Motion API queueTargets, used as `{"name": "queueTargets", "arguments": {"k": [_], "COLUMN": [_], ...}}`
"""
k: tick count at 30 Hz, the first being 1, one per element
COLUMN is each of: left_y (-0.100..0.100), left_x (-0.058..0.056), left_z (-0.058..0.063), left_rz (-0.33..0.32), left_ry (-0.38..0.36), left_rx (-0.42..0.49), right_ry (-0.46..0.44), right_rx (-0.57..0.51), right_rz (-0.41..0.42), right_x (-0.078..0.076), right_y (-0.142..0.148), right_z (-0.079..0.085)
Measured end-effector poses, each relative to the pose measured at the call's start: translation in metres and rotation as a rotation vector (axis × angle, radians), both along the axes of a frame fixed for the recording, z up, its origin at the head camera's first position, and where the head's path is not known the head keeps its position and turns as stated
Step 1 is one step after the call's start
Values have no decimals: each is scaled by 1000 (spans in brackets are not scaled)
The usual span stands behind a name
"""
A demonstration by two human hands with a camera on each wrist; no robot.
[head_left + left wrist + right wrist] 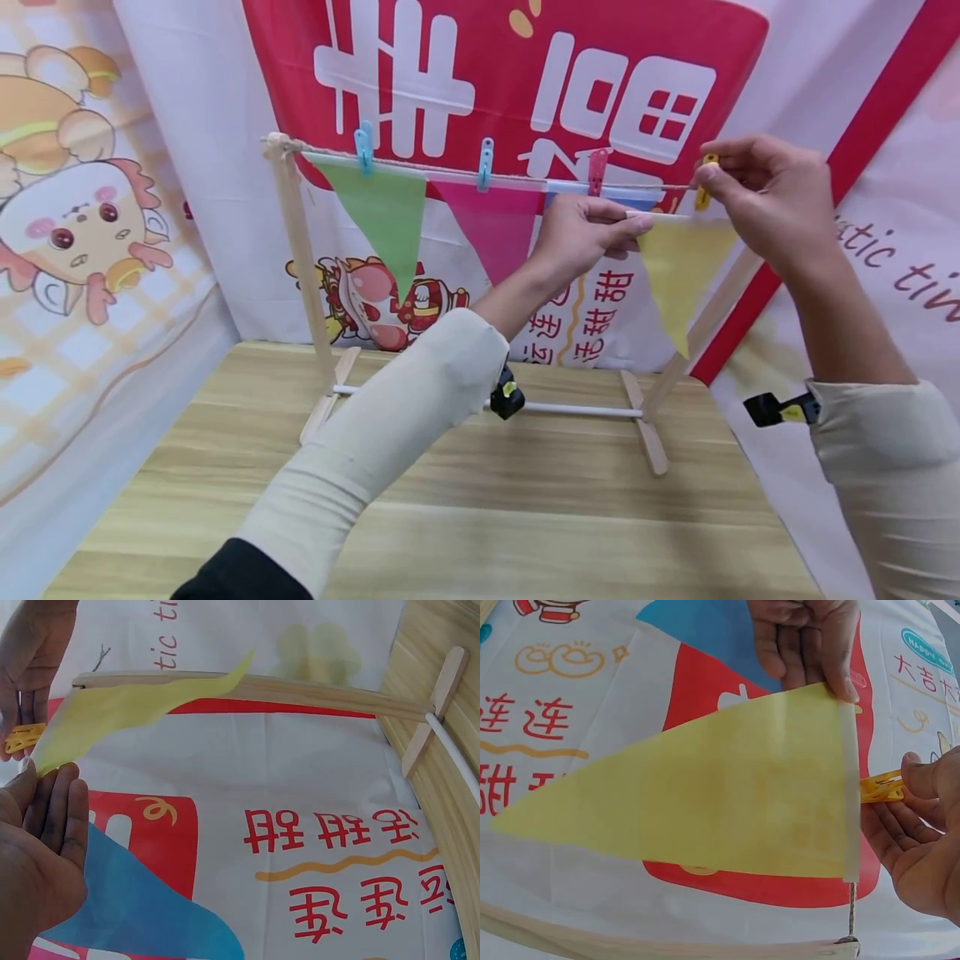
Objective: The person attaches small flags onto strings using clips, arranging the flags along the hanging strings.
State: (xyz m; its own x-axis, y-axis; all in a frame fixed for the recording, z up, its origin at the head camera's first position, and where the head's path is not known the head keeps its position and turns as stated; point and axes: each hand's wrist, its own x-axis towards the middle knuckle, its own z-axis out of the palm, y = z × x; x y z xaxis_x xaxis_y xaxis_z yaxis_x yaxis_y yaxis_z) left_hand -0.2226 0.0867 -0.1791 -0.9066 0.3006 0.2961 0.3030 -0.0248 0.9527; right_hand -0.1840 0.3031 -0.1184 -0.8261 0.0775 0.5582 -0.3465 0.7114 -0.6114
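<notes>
My left hand (573,237) pinches the upper left corner of a yellow triangular pennant (686,271) by its white top band. In my right hand (783,200) a yellow clothespin (702,192) is pinched between thumb and fingers, at the string. The right wrist view shows this clothespin (883,787) against the band's edge; whether it grips the cloth I cannot tell. Along the string (442,164) hang a green pennant (386,221), a pink pennant (495,225) and a blue pennant (150,892), the last partly hidden behind my left hand in the head view.
Two light blue clothespins (364,148) and a red clothespin (597,171) sit on the string. Wooden posts (300,250) on flat feet (645,429) carry it, joined low down by a white rod (577,409). Beneath is a wood-grain table (480,533); printed cloth (202,125) hangs behind.
</notes>
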Motion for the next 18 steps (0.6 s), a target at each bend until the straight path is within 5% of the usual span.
{"name": "queueTargets", "arguments": {"k": [18], "left_y": [21], "left_x": [1], "left_z": [7], "left_rz": [46], "left_ry": [-33], "left_rx": [34], "right_ry": [38], "right_rx": [-46], "right_rz": [12], "right_x": [-4], "right_y": [11], "right_z": [8]}}
